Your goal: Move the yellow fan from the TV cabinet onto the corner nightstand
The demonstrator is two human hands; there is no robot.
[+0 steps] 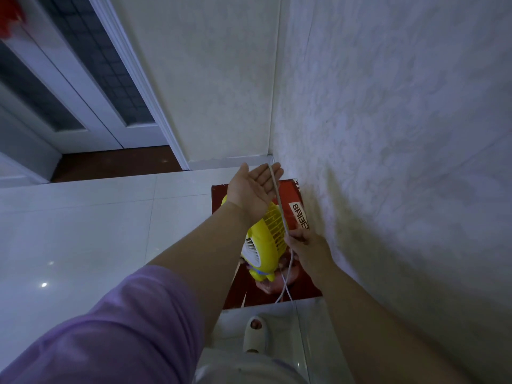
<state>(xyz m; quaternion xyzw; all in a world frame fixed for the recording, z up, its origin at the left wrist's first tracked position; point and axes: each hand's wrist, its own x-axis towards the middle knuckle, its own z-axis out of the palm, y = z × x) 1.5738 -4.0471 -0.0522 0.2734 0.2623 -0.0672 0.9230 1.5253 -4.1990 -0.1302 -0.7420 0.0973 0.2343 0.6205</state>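
The yellow fan (264, 242) stands on a dark red box-like stand (293, 200) in the corner, against the right wall. Its grille faces up and right, and its small feet point toward me. A white cord (279, 206) runs from the fan's base up across the stand. My left hand (255, 189) hovers above the fan, palm up with fingers spread, and the cord lies across its fingertips. My right hand (304, 242) is beside the fan on the right, pinching the cord lower down.
White wallpapered walls meet at the corner (273, 157) just behind the stand. A white door with glass panes (83, 87) is at the far left. The glossy pale tile floor (97, 231) spreads to the left. My slippered foot (256, 332) rests in front of the stand.
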